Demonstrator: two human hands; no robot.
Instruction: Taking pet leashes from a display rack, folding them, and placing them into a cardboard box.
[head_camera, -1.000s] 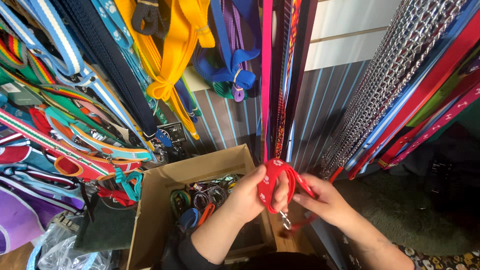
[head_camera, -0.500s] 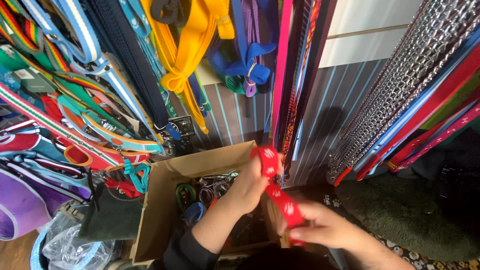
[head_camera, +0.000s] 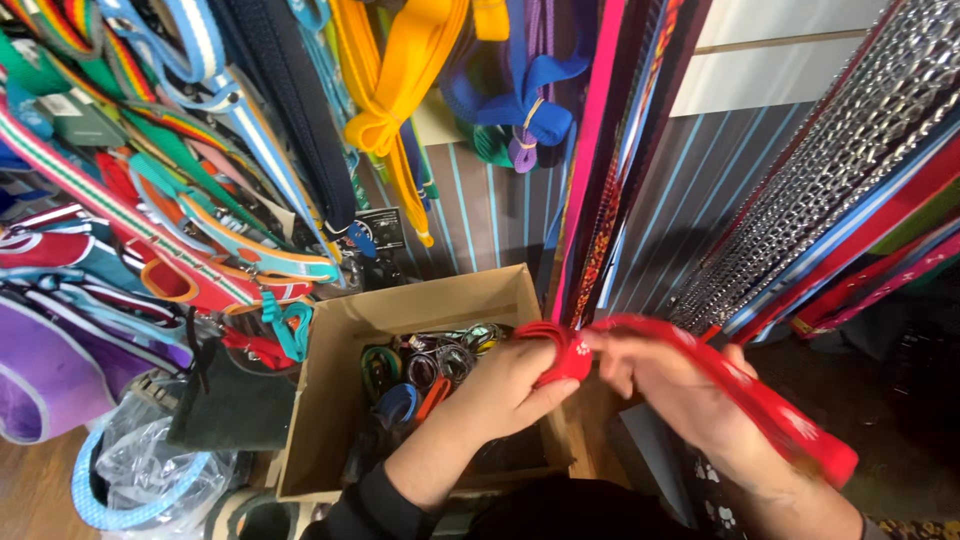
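Red strap (head_camera: 700, 375) now drawn out flatter across the right hand (head_camera: 690, 400), both hands pinching it, left hand (head_camera: 510, 385) gripping the folded end above the cardboard box (head_camera: 330, 400); loose tail could snag the hanging chains (head_camera: 800, 190).

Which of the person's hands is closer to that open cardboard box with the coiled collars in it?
The left. The left hand hovers right over the cardboard box, pinching one end of the red strap. The right hand holds the strap off to the box's right side.
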